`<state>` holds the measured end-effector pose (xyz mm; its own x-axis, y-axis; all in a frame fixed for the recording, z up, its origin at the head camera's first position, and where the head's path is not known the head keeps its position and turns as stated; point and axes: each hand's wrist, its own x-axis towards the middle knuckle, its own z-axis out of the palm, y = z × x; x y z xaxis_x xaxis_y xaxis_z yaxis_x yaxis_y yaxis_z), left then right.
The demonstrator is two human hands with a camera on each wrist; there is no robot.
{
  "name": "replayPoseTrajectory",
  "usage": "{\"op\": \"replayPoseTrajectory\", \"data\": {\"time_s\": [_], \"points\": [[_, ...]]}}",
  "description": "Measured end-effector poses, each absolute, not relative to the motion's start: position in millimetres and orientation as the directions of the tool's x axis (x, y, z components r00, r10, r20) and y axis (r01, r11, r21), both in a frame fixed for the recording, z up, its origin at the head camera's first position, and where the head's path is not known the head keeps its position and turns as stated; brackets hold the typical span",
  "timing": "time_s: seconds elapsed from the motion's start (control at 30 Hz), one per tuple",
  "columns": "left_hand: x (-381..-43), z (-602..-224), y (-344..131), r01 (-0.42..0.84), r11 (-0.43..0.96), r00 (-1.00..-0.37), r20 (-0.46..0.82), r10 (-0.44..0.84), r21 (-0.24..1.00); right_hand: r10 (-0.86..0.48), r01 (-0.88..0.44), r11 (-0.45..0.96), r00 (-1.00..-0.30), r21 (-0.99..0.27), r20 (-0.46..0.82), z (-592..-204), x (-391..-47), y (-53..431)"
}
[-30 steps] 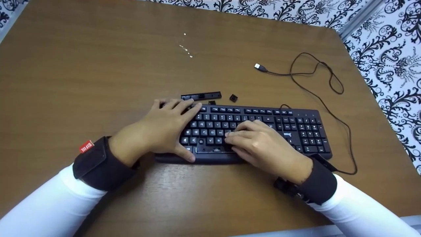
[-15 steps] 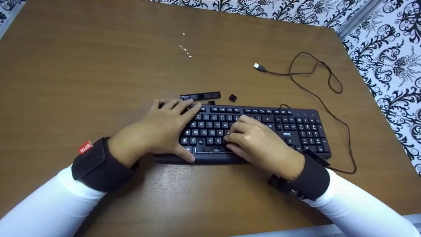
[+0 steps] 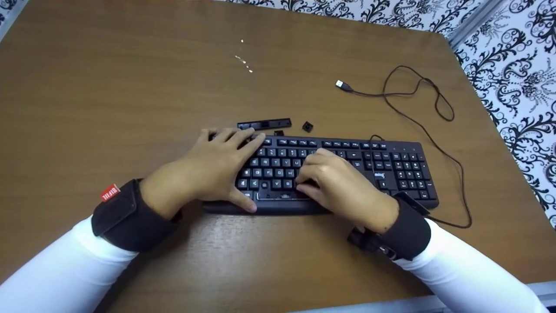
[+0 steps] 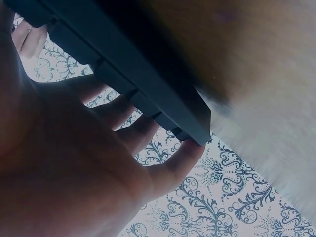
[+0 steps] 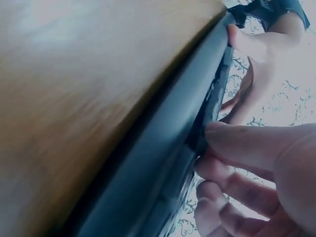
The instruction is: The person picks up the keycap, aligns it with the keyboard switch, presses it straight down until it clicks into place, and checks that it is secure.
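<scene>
A black keyboard (image 3: 282,208) lies on the table. My left hand (image 3: 213,165) spans its left end, the thumb by the front edge and the spread fingers reaching over the back edge. Thumb and fingertips of my right hand (image 3: 339,182) pinch at a key in the bottom letter row, right of the B key; the fingers hide that keycap. The long slot (image 3: 278,196) below the letters has no bar in it, and one key place (image 3: 264,185) stands bare. Behind the keyboard lie a loose space bar (image 3: 265,124), one keycap (image 3: 307,126) and another keycap (image 3: 279,132).
The keyboard's cable (image 3: 451,158) runs around the right side and loops at the back right, ending in a USB plug (image 3: 344,86). Small pale marks (image 3: 244,61) show on the wooden table (image 3: 130,78). Patterned black-and-white wall covering (image 3: 517,87) borders the table.
My right hand has shifted slightly left, its fingers drawing together and curling more at the key. The left hand holds the same spot on the keyboard.
</scene>
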<state>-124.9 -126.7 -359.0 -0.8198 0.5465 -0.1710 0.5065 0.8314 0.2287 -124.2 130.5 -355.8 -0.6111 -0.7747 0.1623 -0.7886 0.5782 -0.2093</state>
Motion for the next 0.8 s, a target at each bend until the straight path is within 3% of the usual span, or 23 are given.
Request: {"op": "replayPoseTrajectory", "data": {"time_s": [0.33, 0.53, 0.8], "points": [[-126, -358, -126, 0.509, 0.827, -0.816, -0.173, 0.552, 0.238, -0.783, -0.785, 0.558, -0.605, -0.27, 0.141, -347, -135, 136], [-127, -359, -125, 0.511, 0.828, -0.816, -0.172, 0.552, 0.233, -0.712, -0.724, 0.63, -0.683, -0.28, 0.163, -331, -164, 140], [-123, -360, -128, 0.514, 0.823, -0.817, -0.156, 0.555, 0.241, -0.65, -0.643, 0.739, -0.759, -0.202, 0.034, -325, -211, 124]]}}
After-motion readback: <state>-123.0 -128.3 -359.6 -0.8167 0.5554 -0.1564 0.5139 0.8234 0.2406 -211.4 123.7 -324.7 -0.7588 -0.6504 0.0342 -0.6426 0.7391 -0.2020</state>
